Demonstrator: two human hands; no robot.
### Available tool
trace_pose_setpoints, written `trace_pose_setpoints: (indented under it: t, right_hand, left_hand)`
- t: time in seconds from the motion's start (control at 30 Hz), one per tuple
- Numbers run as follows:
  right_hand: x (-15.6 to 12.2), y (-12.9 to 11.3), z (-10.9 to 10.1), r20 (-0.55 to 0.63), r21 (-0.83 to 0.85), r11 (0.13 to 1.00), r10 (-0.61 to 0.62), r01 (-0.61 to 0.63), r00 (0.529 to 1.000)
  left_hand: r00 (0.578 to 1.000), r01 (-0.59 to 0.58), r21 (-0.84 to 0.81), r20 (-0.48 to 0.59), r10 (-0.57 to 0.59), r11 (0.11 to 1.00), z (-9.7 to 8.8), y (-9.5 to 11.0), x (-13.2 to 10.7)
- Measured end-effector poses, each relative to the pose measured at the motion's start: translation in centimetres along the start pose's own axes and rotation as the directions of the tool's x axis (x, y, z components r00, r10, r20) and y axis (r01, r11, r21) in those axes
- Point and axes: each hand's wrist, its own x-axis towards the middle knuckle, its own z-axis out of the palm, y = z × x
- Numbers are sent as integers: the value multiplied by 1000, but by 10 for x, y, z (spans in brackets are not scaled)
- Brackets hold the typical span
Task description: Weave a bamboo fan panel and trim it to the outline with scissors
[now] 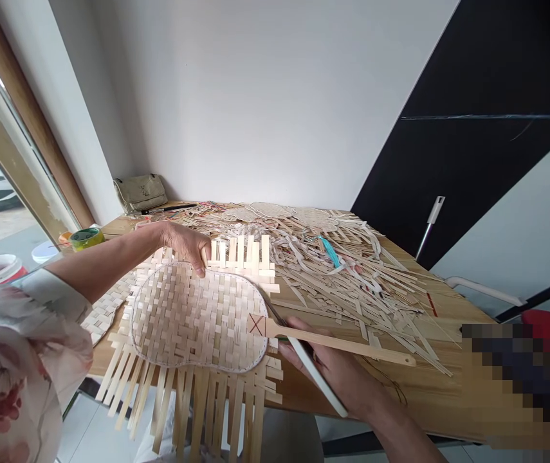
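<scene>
Where bamboo fan handle (332, 341) crosses, right hand (337, 379) half-hidden.

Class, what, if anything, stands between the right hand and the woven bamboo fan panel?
The wooden fan handle does: it lies over the right hand, with its cross-marked end overlapping the edge of the woven bamboo fan panel.

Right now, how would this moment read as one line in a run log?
left hand: at edge of woven bamboo fan | right hand: holding white strip, beside wooden handle
</scene>
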Motion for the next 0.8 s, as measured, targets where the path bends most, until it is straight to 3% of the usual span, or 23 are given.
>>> trace_pose_setpoints:
  t: [0.1,0.3,0.47,0.57,0.63,0.8]
  right_hand:
    - [-10,7,-5,-22,96,995,-8,10,1000]
    - [-37,38,-13,-133,243,954,212,-175,968]
    - [-34,29,3,-203,406,900,257,-157,945]
    - [-23,23,15,-251,650,756,308,-76,918]
    - [-18,23,19,-353,752,657,334,53,874]
    - [-20,13,17,-564,778,497,282,385,776]
  left_hand:
    - [989,57,-59,142,-48,997,-2,3,-5]
    - [991,19,-72,135,-9,997,-5,11,-14]
    - [991,32,-99,135,-18,995,-8,19,-18]
    - [991,58,-125,126,-42,990,-8,22,-20]
    - [992,61,-134,116,-46,989,-9,23,-22]
    - [994,15,-111,111,-3,994,-8,24,-22]
